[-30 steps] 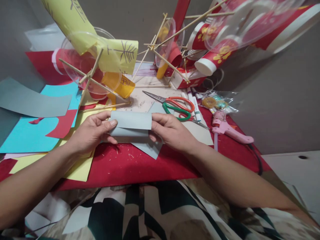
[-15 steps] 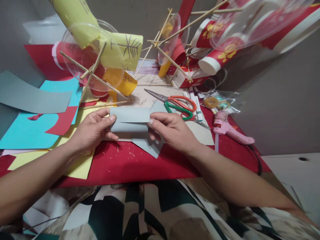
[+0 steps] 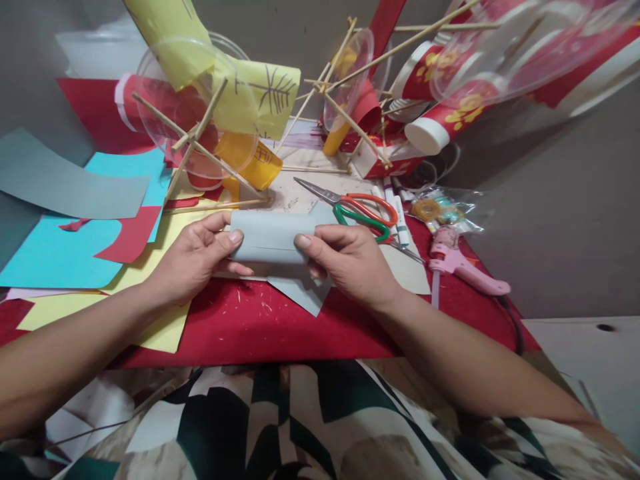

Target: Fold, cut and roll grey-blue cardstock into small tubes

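Note:
A grey-blue paper roll (image 3: pixel 270 235) lies sideways between my two hands, above the near side of the table. My left hand (image 3: pixel 207 250) grips its left end, thumb on the front and fingers behind and under. My right hand (image 3: pixel 345 257) pinches the right end the same way, its thumb pressing the overlapping edge. Below the roll rests a grey-blue paper piece (image 3: pixel 303 290) with a pointed corner. Just beyond my right hand lie scissors (image 3: pixel 357 207) with orange and green handles, half open.
Coloured paper sheets (image 3: pixel 65 257) are stacked at the left. A stick-and-plastic-lid structure (image 3: pixel 193 137) with yellow paper stands behind them. Red paper cups (image 3: pixel 455 117) and sticks fill the back right. Markers (image 3: pixel 400 220) and a pink glue gun (image 3: pixel 465 267) lie at the right of the red table (image 3: pixel 240 333).
The overlapping flap has come down against the roll, so the gap along its edge has closed. Both hands and the roll appear slightly further right as the whole view has shifted.

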